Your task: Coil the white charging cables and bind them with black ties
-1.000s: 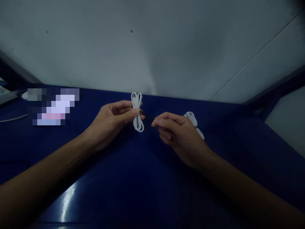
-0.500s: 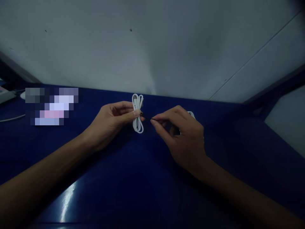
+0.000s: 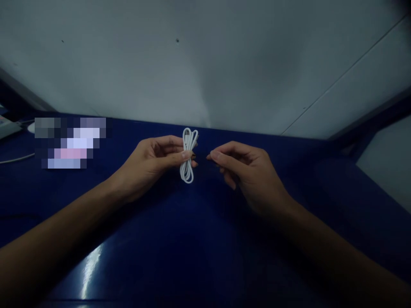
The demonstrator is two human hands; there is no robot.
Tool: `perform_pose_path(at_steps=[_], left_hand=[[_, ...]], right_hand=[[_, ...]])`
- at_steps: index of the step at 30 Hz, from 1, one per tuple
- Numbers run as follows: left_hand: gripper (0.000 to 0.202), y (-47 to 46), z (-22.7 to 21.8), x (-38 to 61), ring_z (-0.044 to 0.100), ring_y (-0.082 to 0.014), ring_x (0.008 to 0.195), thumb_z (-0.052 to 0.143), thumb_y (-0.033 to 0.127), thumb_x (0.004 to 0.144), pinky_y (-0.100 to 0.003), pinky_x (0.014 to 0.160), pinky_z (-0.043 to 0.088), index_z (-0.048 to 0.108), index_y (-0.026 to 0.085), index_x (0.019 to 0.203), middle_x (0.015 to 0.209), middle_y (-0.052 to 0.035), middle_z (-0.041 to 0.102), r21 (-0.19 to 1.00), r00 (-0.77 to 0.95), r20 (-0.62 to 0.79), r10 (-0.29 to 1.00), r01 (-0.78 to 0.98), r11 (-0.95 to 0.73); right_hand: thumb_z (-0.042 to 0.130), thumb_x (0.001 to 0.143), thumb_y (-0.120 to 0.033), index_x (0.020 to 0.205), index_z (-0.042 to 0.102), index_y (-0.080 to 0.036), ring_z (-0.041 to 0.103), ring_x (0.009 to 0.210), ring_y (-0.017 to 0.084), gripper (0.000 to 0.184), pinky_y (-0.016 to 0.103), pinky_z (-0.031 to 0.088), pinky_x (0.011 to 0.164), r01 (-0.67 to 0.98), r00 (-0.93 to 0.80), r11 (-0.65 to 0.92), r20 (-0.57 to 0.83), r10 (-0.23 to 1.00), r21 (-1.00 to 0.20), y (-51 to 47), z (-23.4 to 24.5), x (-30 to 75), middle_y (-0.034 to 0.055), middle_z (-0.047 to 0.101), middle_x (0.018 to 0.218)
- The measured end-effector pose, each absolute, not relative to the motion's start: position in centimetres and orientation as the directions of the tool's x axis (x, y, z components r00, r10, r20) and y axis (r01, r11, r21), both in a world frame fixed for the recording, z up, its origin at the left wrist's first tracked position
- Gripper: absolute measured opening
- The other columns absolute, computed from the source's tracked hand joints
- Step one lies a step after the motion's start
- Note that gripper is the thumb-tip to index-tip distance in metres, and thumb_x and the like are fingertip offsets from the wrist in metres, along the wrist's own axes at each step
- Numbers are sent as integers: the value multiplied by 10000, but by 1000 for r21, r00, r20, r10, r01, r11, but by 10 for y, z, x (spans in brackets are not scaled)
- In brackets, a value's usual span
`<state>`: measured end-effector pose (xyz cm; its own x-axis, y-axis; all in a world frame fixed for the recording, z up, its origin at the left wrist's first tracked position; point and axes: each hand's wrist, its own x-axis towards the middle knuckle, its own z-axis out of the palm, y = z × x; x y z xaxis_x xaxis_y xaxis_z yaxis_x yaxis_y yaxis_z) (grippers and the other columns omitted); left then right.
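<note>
My left hand (image 3: pixel 160 158) pinches a coiled white USB cable (image 3: pixel 187 171) upright between thumb and fingers. A plug end shows near the top of the coil, and a small dark bit sticks out at the thumb tip. Just to the right, my right hand (image 3: pixel 250 171) is closed in a pinch, thumb against index finger, a short gap away from the cable. Whatever lies between those fingertips is too small and dark to make out.
Both hands are over a glossy dark blue table (image 3: pixel 180 256), with a pale wall (image 3: pixel 224 64) behind it. At the left lie a blurred-out patch (image 3: pixel 77 143), a white cord (image 3: pixel 16 159) and a pale box-like object (image 3: pixel 8 128).
My right hand has turned and drawn slightly rightward, its thumb now facing me. The coiled cable in my left hand has shifted a little right. White loops seen behind my right hand no longer show.
</note>
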<state>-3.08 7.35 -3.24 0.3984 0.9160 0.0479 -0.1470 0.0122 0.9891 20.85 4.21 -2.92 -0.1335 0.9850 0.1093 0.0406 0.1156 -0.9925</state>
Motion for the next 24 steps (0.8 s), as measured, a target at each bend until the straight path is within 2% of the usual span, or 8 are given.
perform_pose_path(at_steps=[8, 14, 17, 19, 22, 24], left_hand=[[129, 72, -27, -31, 830, -207, 939, 891, 250, 947, -311, 907, 636, 861, 203, 1064, 1085, -86, 854, 993, 465, 23, 885, -110, 32], [162, 73, -26, -32, 824, -213, 943, 884, 272, 957, -301, 876, 633, 856, 205, 1101, 1037, -86, 860, 996, 505, 7, 863, -83, 41], [157, 73, -26, -33, 816, -198, 936, 872, 279, 973, -282, 871, 625, 852, 203, 1108, 1019, -83, 857, 998, 523, 5, 852, -60, 32], [158, 73, -26, -33, 816, -200, 937, 869, 277, 975, -286, 877, 625, 855, 203, 1115, 1012, -85, 856, 998, 530, -4, 848, -54, 38], [183, 73, -27, -33, 822, -206, 942, 868, 251, 970, -297, 888, 628, 868, 213, 1149, 1032, -85, 858, 996, 534, -16, 845, -62, 58], [204, 73, -27, -33, 824, -202, 948, 866, 234, 967, -295, 895, 625, 874, 222, 1170, 1059, -86, 862, 996, 534, -17, 845, -63, 60]], right_hand=[[918, 910, -427, 917, 860, -231, 541, 612, 99, 204, 185, 393, 436, -126, -182, -79, -55, 982, -989, 45, -27, 210, 1, 670, 794], [915, 919, -369, 924, 839, -208, 582, 607, 93, 178, 171, 420, 433, -158, -156, -94, -69, 985, -983, 43, -25, 205, -5, 696, 778], [885, 954, -357, 926, 817, -216, 602, 604, 103, 160, 181, 424, 430, -136, -153, -31, -10, 988, -990, 41, -25, 204, -10, 701, 761], [847, 996, -365, 935, 808, -226, 621, 616, 113, 156, 199, 441, 443, -44, -144, 94, 99, 985, -995, 40, -25, 204, -6, 716, 774], [804, 1036, -367, 962, 815, -240, 625, 626, 118, 148, 232, 471, 472, 108, -140, 270, 255, 957, -957, 39, -25, 205, 7, 749, 852], [798, 1040, -363, 981, 818, -244, 663, 677, 134, 134, 240, 494, 479, 115, -149, 301, 283, 947, -947, 39, -26, 205, 19, 769, 914]])
